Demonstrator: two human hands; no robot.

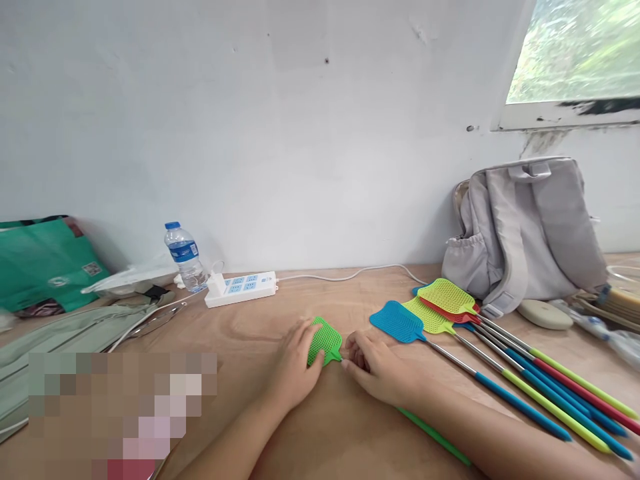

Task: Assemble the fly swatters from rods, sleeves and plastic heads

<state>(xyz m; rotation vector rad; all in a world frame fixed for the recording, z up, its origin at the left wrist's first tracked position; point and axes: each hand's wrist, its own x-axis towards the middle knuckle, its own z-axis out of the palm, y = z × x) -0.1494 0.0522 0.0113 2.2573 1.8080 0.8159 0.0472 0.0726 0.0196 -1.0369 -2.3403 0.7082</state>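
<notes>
A green fly swatter [325,341] lies on the wooden table [260,333] in front of me. My left hand [295,367] rests over the left side of its mesh head, fingers curled around the edge. My right hand [380,370] pinches the swatter where the head meets the handle. The green handle [435,437] runs under my right forearm toward the lower right. To the right lies a pile of several fly swatters [440,310] in blue, yellow-green and red, with long metal and coloured handles.
A white power strip [243,288] and a water bottle [185,257] stand near the wall. A grey backpack [525,230] leans at the right. A green bag [47,263] and grey-green cloth [75,333] lie at the left. A window [575,53] is at upper right.
</notes>
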